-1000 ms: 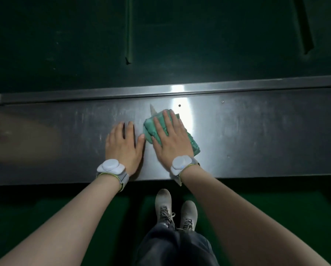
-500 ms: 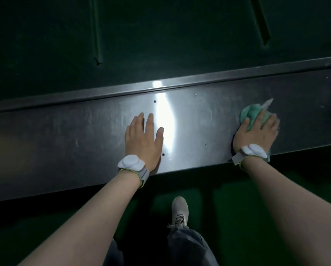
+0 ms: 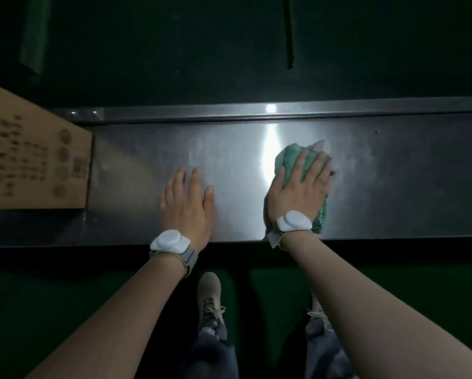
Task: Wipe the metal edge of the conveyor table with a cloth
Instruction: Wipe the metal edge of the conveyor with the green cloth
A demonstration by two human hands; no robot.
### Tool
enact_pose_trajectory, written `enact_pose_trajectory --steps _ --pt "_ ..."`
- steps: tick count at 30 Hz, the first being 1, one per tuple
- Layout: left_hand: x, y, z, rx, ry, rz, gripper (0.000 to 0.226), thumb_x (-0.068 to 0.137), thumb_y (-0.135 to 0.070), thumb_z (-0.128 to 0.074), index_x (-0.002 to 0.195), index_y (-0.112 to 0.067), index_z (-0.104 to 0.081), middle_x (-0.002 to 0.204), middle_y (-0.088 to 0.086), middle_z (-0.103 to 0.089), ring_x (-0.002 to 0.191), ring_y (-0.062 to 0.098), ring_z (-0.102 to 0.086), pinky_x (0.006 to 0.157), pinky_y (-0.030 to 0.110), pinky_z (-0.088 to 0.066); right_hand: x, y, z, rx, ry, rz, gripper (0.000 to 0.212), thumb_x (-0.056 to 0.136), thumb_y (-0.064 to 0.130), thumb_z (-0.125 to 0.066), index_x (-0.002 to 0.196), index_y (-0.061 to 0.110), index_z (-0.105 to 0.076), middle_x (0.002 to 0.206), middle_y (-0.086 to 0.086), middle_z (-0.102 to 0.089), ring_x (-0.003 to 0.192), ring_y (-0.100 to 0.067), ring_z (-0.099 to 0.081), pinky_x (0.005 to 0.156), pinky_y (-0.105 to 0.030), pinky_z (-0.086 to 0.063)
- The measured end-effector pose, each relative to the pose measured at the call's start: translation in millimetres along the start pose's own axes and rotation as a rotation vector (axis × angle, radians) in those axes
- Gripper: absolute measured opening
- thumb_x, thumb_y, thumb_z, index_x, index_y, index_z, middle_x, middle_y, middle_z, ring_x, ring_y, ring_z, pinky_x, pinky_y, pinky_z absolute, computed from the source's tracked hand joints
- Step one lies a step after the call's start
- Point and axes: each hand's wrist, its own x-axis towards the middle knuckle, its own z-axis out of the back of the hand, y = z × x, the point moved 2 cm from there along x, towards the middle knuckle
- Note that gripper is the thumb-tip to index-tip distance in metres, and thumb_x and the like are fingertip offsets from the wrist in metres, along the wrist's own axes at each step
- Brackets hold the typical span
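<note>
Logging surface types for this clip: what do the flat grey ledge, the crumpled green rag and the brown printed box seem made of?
Flat grey ledge: metal, probably brushed stainless steel; it mirrors a lamp glare and shows fine streaks.
Crumpled green rag under the right hand: soft matte fabric, bunching in folds; weave unclear.
Brown printed box: likely cardboard, matte tan face.

R hand point(image 3: 297, 196) back left, cloth point(image 3: 287, 156) too

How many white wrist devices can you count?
2. One wrist device on the left wrist; the other on the right wrist, behind the right hand pressing the green cloth. None seems hidden.
</note>
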Motion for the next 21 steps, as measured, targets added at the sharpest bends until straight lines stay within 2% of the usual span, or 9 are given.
enact_pose_trajectory --steps 4,7,9,12,15,19,21 --pt "0 115 38 0.013 -0.043 0.135 0.062 0.112 -0.047 -0.027 0.160 -0.010 -0.042 0.163 0.025 -0.041 0.149 0.046 -0.040 0.118 0.061 -0.037 -29 129 -33 0.032 0.039 0.090 0.069 0.112 0.048 -0.027 0.172 0.013 -0.020 0.178 -0.023 -0.007 0.165 -0.042 -0.002 0.133 -0.056 -0.006" --pt "-7 169 61 -0.053 -0.122 0.145 0.058 0.112 -0.039 -0.034 0.156 -0.003 -0.047 0.159 0.025 -0.046 0.143 0.046 -0.047 0.109 0.060 -0.048 -48 212 -54 0.032 0.082 0.216 0.071 0.111 0.049 -0.023 0.172 0.014 -0.017 0.178 -0.022 -0.003 0.165 -0.042 0.002 0.133 -0.057 -0.005" --pt "-16 196 69 -0.095 -0.164 0.103 0.053 0.111 -0.031 -0.039 0.154 -0.003 -0.051 0.158 0.022 -0.050 0.141 0.042 -0.053 0.105 0.055 -0.052 -68 269 -70 0.022 0.119 0.379 0.071 0.111 0.050 -0.021 0.173 0.016 -0.014 0.178 -0.021 0.000 0.165 -0.042 0.004 0.133 -0.058 -0.005" --pt "-29 198 71 -0.164 -0.223 0.023 0.044 0.109 -0.018 -0.046 0.148 0.000 -0.058 0.149 0.020 -0.059 0.134 0.038 -0.059 0.104 0.044 -0.051 -90 312 -85 -0.034 0.172 0.665 0.070 0.112 0.051 -0.019 0.173 0.018 -0.008 0.179 -0.018 0.005 0.165 -0.039 0.008 0.133 -0.056 -0.003" --pt "-34 201 69 -0.231 -0.268 0.029 0.039 0.107 -0.010 -0.049 0.142 0.003 -0.060 0.143 0.022 -0.062 0.129 0.038 -0.061 0.106 0.035 -0.047 -98 318 -91 -0.085 0.199 0.812 0.071 0.112 0.053 -0.019 0.173 0.019 -0.008 0.180 -0.015 0.003 0.166 -0.036 0.007 0.134 -0.053 0.000" --pt "-26 192 63 -0.178 -0.289 -0.034 0.037 0.108 -0.011 -0.048 0.138 0.006 -0.062 0.142 0.025 -0.062 0.130 0.042 -0.061 0.110 0.053 -0.050 -97 276 -78 -0.082 0.224 0.991 0.071 0.111 0.056 -0.029 0.171 0.018 -0.023 0.179 -0.014 -0.011 0.167 -0.034 -0.001 0.134 -0.054 -0.011" --pt "-17 183 58 -0.116 -0.278 -0.041 0.037 0.109 -0.014 -0.047 0.137 0.003 -0.064 0.142 0.023 -0.063 0.132 0.043 -0.060 0.113 0.058 -0.045 -86 238 -69 -0.068 0.189 0.954 0.070 0.110 0.053 -0.035 0.169 0.017 -0.030 0.178 -0.016 -0.016 0.166 -0.035 -0.008 0.133 -0.054 -0.015"
